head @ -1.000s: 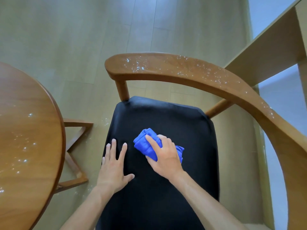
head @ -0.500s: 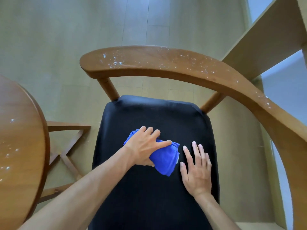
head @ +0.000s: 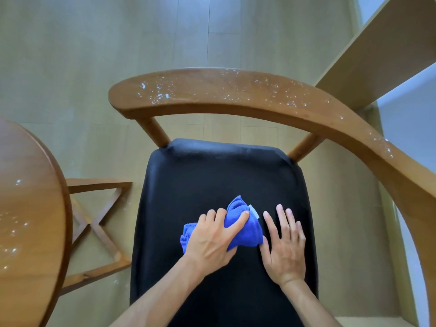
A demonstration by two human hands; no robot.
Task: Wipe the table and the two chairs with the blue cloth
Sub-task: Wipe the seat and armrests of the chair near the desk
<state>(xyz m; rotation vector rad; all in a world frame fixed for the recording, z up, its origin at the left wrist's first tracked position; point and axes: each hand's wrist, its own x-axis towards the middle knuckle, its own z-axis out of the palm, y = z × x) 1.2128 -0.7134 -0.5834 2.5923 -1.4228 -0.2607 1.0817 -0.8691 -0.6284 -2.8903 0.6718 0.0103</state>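
Blue cloth (head: 245,228), bunched into a thick wad, is lying on the black seat (head: 212,180) of the chair, a little nearer the front edge than the back, and the left hand (head: 213,239) is gripping it from above, fingers curling over the top fold and the thumb tucking under its near side. A small white label is sticking out of the wad on its right. The right hand (head: 284,241) is resting flat on the cushion just beside the cloth, fingers straight and slightly spread, holding nothing, its thumb touching or nearly touching the fabric's edge; I cannot tell which. Both bare forearms are reaching in from the bottom of the view. To the left, the round wooden table (head: 28,208) is showing part of its top, with scattered white specks sitting on it, and its crossed wooden base (head: 99,223) is standing on the floor between the tabletop's rim and the chair. Farther away, the chair's curved wooden backrest (head: 236,95) is arching over the far end of the seat and sweeping down the right side as an arm, and white crumbs are dotting its upper face, thickest near its left end. Beyond it, the pale wood-look floor (head: 118,43) is filling the background, and a light wooden panel (head: 382,50) is slanting across the top right corner.
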